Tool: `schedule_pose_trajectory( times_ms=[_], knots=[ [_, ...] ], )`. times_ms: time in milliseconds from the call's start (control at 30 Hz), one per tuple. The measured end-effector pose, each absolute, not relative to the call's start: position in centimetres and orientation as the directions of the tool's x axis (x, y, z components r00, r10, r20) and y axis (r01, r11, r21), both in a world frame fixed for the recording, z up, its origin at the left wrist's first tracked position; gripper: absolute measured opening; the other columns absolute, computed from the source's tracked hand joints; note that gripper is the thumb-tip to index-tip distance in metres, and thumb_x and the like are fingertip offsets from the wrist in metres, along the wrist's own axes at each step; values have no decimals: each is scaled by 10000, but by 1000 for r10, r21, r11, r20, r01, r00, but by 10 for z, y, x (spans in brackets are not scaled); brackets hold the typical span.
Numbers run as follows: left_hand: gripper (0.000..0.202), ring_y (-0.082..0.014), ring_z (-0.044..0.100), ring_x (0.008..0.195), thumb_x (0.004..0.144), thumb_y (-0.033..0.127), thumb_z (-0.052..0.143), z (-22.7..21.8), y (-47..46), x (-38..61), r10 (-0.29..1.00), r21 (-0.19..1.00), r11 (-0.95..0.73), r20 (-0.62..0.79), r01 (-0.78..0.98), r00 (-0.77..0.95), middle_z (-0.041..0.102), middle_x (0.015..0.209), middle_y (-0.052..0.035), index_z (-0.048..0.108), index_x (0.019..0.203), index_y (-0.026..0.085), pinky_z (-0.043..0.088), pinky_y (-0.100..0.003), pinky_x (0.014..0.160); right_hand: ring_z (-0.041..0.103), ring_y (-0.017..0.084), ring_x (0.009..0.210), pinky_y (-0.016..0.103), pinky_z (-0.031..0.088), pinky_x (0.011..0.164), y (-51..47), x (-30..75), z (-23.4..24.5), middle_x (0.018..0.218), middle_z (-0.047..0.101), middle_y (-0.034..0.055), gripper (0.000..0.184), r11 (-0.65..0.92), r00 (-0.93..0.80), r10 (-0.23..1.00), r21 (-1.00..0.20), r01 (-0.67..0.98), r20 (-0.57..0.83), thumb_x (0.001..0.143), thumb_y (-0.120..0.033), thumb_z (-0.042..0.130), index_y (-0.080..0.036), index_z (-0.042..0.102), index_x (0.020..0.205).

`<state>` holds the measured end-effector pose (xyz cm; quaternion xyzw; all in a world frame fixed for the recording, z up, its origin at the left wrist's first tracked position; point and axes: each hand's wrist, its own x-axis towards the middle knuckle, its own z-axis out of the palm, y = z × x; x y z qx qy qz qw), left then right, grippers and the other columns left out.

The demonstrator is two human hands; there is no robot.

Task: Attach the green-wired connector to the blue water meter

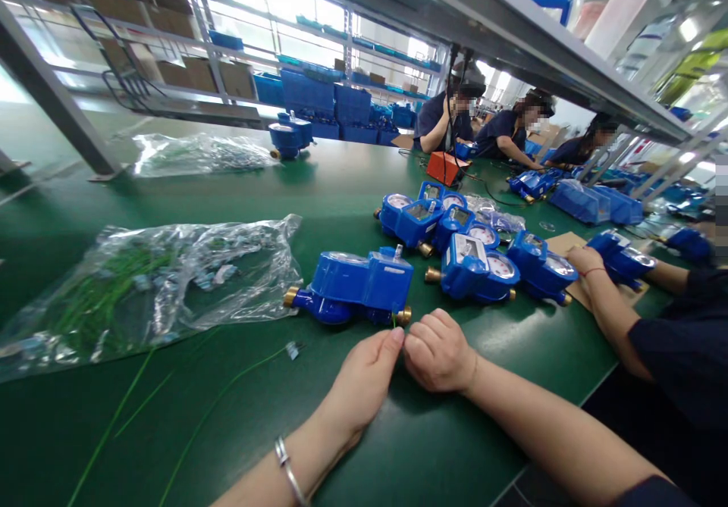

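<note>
On the counter [455, 442], one water meter [346, 283] sits just behind the left hand [364, 378] and right hand [437, 349]. Left of it lies a plastic bag [255, 283] of wire seals; a loose wire seal [292, 350] lies before its left end. Behind and to the right stands a cluster of meters [455, 257]. Farther back, a second bag [205, 152] lies left of a lone meter [284, 137].
</note>
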<state>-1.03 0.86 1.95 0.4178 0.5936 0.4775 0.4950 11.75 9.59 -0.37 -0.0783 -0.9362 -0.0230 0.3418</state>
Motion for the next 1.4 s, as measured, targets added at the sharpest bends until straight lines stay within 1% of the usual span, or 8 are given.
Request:
schedule_pose_trajectory(
  times_ms=[100, 200, 267, 533, 800, 967, 1200, 1400],
  knots=[
    [356, -163, 445, 668, 852, 466, 399, 20, 8, -14, 973, 979, 120, -83, 162, -218, 517, 696, -14, 520, 686, 175, 355, -269, 629, 412, 129, 551, 270, 302, 530, 77, 105, -2, 589, 452, -4, 248, 821, -672, 534, -506, 266, 513, 890, -214, 315, -190, 420, 667],
    [354, -184, 488, 705, 860, 451, 395, 22, 8, -19, 979, 963, 100, -50, 249, -200, 558, 712, -21, 530, 674, 182, 362, -277, 668, 377, 102, 460, 232, 292, 465, 64, 99, 2, 528, 403, -39, 293, 625, -649, 687, -722, 297, 327, 915, -188, 254, -194, 388, 654],
    [351, -187, 493, 729, 854, 457, 407, 23, 10, -21, 981, 968, 100, -57, 230, -185, 574, 740, -24, 553, 694, 181, 361, -277, 688, 427, 119, 526, 244, 323, 511, 61, 102, 4, 594, 469, -13, 261, 665, -663, 670, -667, 337, 333, 912, -212, 298, -185, 431, 690],
    [429, -109, 282, 549, 765, 583, 478, 19, 15, -23, 956, 962, 264, -270, -65, -112, 341, 590, 45, 490, 678, 163, 243, -229, 501, 416, 191, 675, 326, 301, 620, 80, 117, 1, 728, 513, 66, 190, 907, -759, 328, 37, 420, 563, 887, -233, 370, -163, 529, 809],
    [397, -149, 399, 618, 832, 501, 419, 21, 13, -25, 978, 982, 142, -119, 123, -174, 482, 637, 5, 519, 635, 171, 315, -261, 592, 425, 125, 522, 256, 323, 534, 76, 100, -1, 563, 464, -3, 314, 771, -694, 572, -576, 272, 438, 903, -217, 283, -180, 470, 653],
    [370, -177, 454, 685, 818, 482, 448, 25, 16, -30, 977, 981, 137, -111, 137, -184, 557, 681, -12, 557, 639, 177, 334, -266, 643, 463, 117, 509, 235, 341, 513, 69, 95, 1, 570, 509, -6, 311, 723, -689, 616, -623, 300, 383, 920, -214, 284, -171, 501, 701],
    [406, -109, 267, 529, 812, 549, 422, 24, 17, -28, 968, 973, 229, -232, -42, -101, 337, 570, 52, 481, 679, 170, 237, -233, 495, 445, 199, 714, 331, 328, 655, 74, 108, -1, 801, 555, 91, 181, 895, -715, 407, -91, 436, 568, 890, -210, 374, -141, 538, 921],
    [417, -118, 288, 552, 800, 560, 429, 20, 18, -28, 971, 978, 208, -210, -22, -119, 346, 584, 45, 472, 659, 170, 237, -242, 510, 469, 188, 738, 335, 347, 704, 76, 101, -4, 779, 551, 74, 172, 776, -666, 595, -537, 331, 450, 859, -247, 406, -175, 527, 759]
  ],
)
